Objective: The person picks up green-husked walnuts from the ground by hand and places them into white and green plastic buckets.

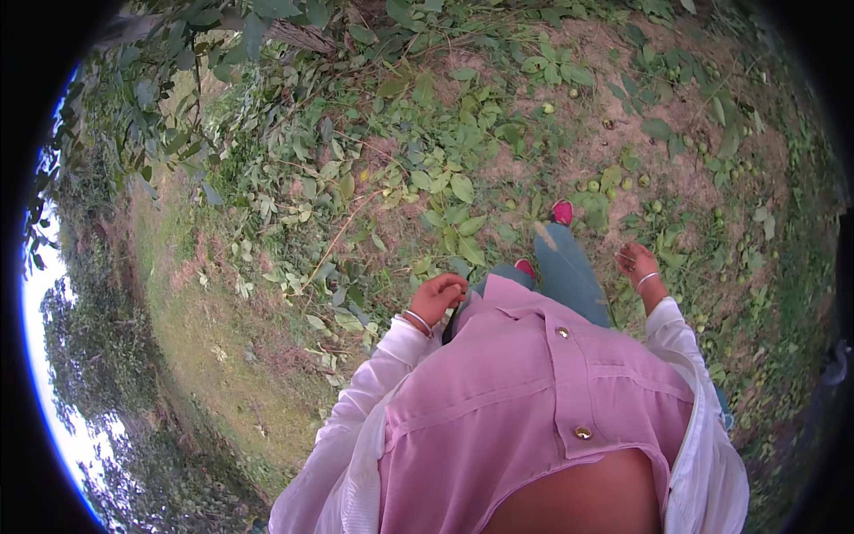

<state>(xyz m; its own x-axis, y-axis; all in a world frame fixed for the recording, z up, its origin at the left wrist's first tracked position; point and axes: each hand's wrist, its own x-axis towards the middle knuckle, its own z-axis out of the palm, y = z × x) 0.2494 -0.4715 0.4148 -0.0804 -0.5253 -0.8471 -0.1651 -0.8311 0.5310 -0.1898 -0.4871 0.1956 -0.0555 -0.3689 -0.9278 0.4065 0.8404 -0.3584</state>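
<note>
Small round green fruits (593, 186), seemingly fallen, scattered on bare soil among leafy weeds.

Outdoor plot beneath fruit trees — an orchard or grove rather than any room. The ground (623, 98) is bare, reddish-brown soil patched with low broad-leaved weeds (445, 191) and thin grass (222, 347). Small round green fruits (593, 186) lie scattered over the soil (thickest toward the right side). Leafy branches (178, 53) overhang from the upper left, a rough tree trunk (302, 36) showing among them — and bright sky (40, 311) appears at the far left rim.
</note>
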